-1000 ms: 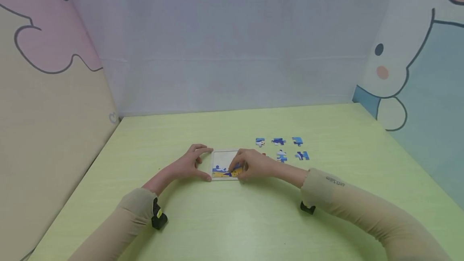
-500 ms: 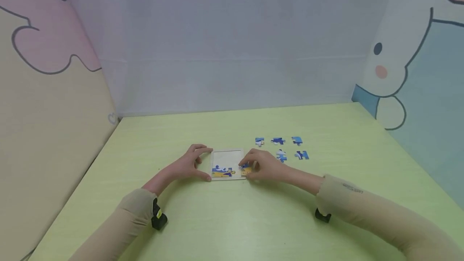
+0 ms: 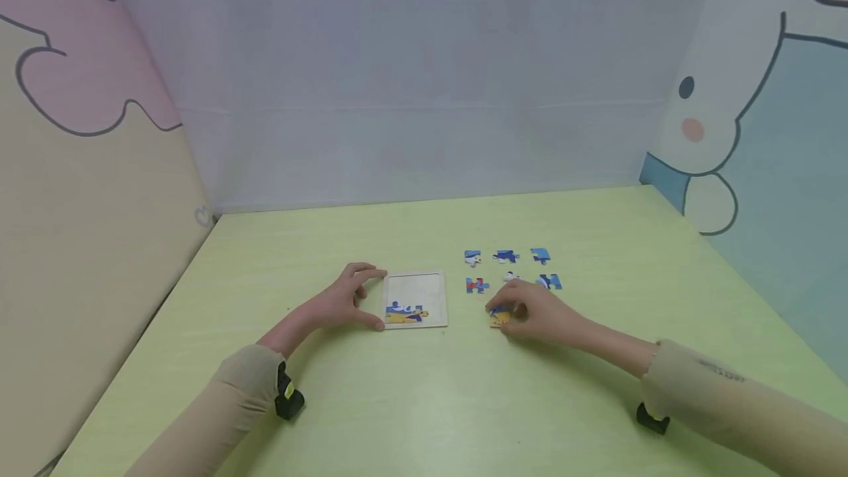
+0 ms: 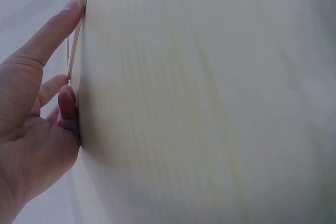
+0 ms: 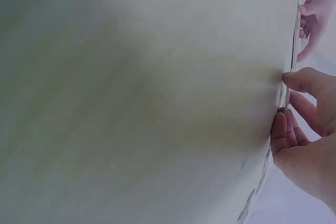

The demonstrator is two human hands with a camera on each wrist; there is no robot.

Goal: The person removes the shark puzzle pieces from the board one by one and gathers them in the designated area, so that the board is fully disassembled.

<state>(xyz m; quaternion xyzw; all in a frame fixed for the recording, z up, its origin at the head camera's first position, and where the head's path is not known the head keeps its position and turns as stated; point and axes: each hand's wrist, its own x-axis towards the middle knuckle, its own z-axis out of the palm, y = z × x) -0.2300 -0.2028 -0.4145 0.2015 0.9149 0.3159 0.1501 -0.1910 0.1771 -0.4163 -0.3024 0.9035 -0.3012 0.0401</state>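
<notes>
A shallow white puzzle tray (image 3: 416,287) lies on the green table, with a few blue-and-yellow pieces (image 3: 404,313) fitted along its near edge. My left hand (image 3: 372,299) rests against the tray's left side, with the forefinger at the far corner and the thumb at the near one. The left wrist view shows that forefinger (image 4: 52,30) lying straight along the tray's thin edge (image 4: 76,45). My right hand (image 3: 509,313) is to the right of the tray and pinches a yellow-and-blue puzzle piece (image 3: 499,318) low over the table. In the right wrist view its fingers (image 5: 281,127) are curled.
Several loose blue pieces lie right of the tray: a back row (image 3: 506,256) and a nearer row with a red-and-blue one (image 3: 475,285) and a blue one (image 3: 550,283). Cartoon-printed walls (image 3: 762,131) close in three sides. The green tabletop (image 3: 424,403) stretches towards me.
My right hand has drawn away from the tray's near right corner to the right, taking the yellow-and-blue piece with it. The red-and-blue loose piece is now uncovered. My left hand stays put.
</notes>
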